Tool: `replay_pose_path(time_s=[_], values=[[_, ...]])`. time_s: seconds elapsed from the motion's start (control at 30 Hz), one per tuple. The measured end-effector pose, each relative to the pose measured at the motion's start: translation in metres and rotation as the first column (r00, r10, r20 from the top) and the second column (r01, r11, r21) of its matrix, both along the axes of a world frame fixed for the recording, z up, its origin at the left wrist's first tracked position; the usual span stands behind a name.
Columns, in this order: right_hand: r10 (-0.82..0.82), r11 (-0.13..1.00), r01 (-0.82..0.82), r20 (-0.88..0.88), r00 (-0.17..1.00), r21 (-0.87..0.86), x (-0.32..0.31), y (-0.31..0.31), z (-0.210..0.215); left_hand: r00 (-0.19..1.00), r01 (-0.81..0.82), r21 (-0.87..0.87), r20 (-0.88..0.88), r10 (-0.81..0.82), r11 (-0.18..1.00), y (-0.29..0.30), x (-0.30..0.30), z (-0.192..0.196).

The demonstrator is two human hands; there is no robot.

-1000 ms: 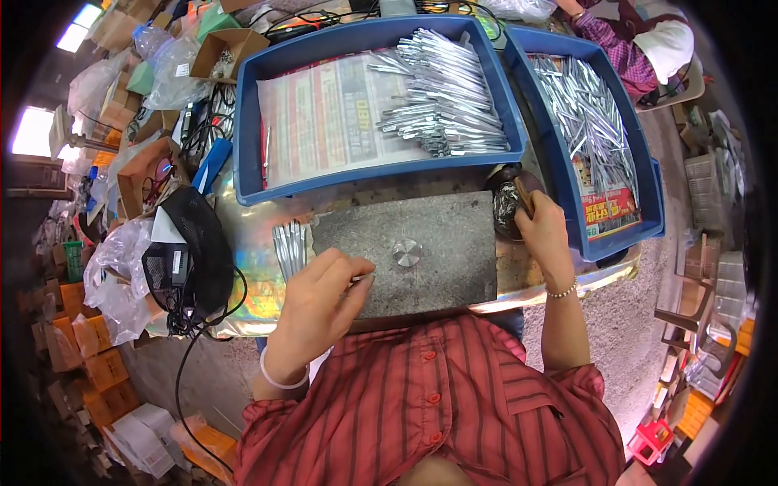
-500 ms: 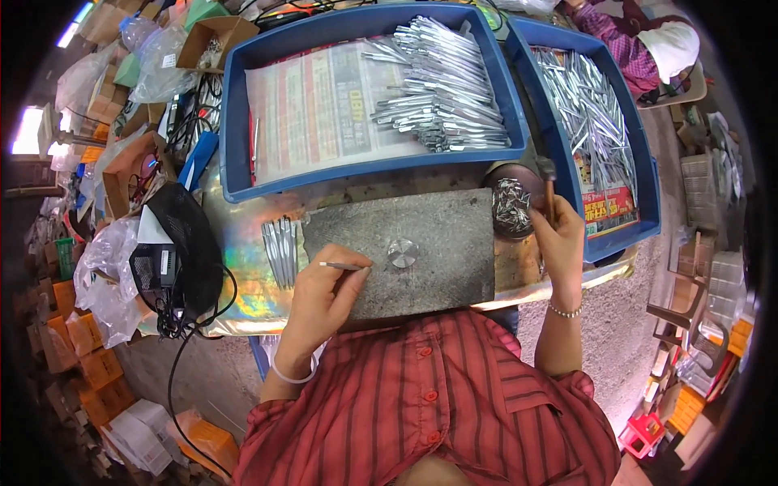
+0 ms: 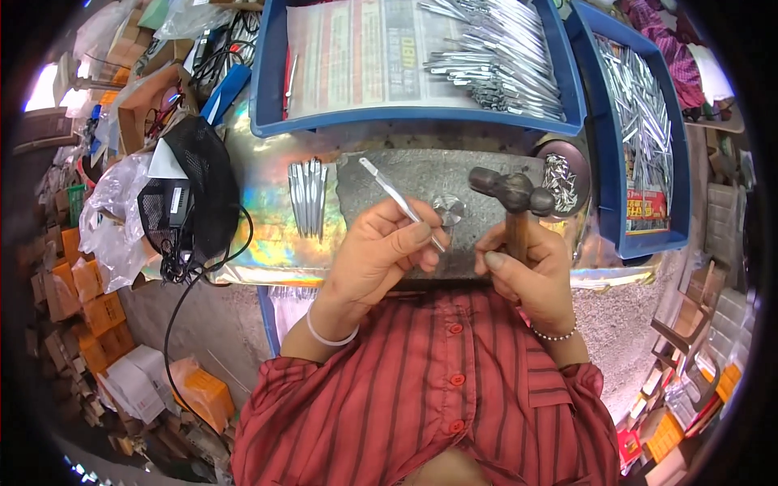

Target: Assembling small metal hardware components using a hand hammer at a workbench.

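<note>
Slim metal piece (image 3: 393, 193): centre of the frame, slanting from upper left to lower right, pinched in the left hand, its flatter end pointing up and away.
Clear plastic bag (image 3: 97, 243): left of the frame, crumpled.
Black mesh bag (image 3: 212, 166): just right of the plastic bag, with a black cable (image 3: 175, 324) running down from it toward the lower edge.
Laid-out row (image 3: 308, 198): left of centre, several similar silvery pieces side by side on a shiny, rainbow-tinted covering (image 3: 266, 202).
Left hand (image 3: 381, 247): thumb and fingers pressed together on the slim piece, in front of the slab.
Large blue tray (image 3: 417, 120): top centre, lined with printed paper (image 3: 348, 65), a heap of silvery pieces (image 3: 515, 77) in its right half.
Grey slab (image 3: 356, 186): middle of the frame, rough-faced.
Round metal disc (image 3: 450, 210): on the slab, near the left fingertips.
Hammer (image 3: 516, 198): right of centre, dark head uppermost, wooden handle down.
Right hand (image 3: 531, 271): fingers and thumb closed around that handle.
Round dish (image 3: 561, 147): right of the hammer head, holding small shiny bits (image 3: 559, 186).
Second blue tray (image 3: 603, 162): upper right, filled with jumbled silvery pieces (image 3: 640, 113).
Co-worker's sleeve (image 3: 673, 53): upper right corner, checked purple.
</note>
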State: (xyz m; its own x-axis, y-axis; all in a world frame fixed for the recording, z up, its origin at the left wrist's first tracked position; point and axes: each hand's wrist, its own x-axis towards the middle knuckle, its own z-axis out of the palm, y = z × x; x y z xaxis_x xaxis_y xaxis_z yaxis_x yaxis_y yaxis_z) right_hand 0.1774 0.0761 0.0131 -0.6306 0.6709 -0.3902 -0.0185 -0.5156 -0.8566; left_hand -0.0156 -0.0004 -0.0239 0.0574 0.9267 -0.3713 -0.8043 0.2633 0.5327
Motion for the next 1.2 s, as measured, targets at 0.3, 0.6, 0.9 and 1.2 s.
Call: replay_pose_path(time_s=[0.3,0.6,0.9,1.2], values=[[0.011,1.000,-0.011,-0.025,1.000,0.028,-0.018,-0.010,0.008,0.993,-0.043,0.042,0.109,0.039,0.998,-0.003,0.010,0.001],[0.015,0.999,-0.013,-0.044,0.999,0.040,-0.020,-0.013,0.007,0.992,-0.016,0.087,0.125,0.005,0.996,-0.007,0.013,0.000],[0.043,0.994,-0.039,-0.034,0.999,0.102,-0.013,-0.015,0.002,0.915,-0.022,0.251,-0.384,0.120,0.968,-0.015,0.022,0.004],[-0.085,0.992,0.086,-0.010,0.996,0.096,-0.004,-0.009,-0.017,0.989,-0.124,0.106,-0.067,0.132,0.987,-0.010,0.024,-0.006]])
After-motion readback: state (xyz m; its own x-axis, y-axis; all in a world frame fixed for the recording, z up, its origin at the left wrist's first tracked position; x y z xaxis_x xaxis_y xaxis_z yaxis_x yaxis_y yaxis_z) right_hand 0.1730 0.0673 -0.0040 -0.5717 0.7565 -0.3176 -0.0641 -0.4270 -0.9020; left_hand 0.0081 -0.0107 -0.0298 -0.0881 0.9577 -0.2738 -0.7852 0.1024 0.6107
